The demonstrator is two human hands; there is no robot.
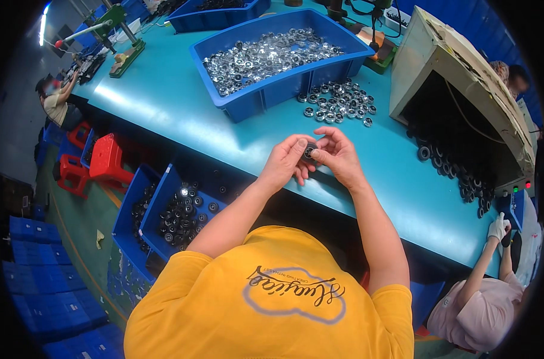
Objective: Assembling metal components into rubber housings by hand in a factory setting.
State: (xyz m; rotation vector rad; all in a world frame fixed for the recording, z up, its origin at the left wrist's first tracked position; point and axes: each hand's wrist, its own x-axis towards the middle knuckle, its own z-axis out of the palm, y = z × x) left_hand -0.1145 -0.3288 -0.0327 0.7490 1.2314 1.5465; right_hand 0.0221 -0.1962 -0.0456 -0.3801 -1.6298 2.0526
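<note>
Over the front edge of the teal table, both my hands meet around a small black wheel [309, 151] with a lighter centre. My left hand [284, 160] grips it from the left, its fingers curled beneath. From the right, my right hand [342, 158] presses its thumb against the wheel, with the index finger raised and bent. Just beyond my hands lies a loose group of shiny silver hubs [344, 105] with dark centres. Behind them a large blue bin [284, 94] holds a heap of similar silver parts.
A beige open-fronted machine [469, 66] stands at right, with black rubber rings [445, 164] spilling out. Lower left, a blue bin [145, 230] contains black wheels [179, 221]. Red stools [110, 158] and a green lever press [125, 60] are farther left. A co-worker's gloved hand [497, 227] is at right.
</note>
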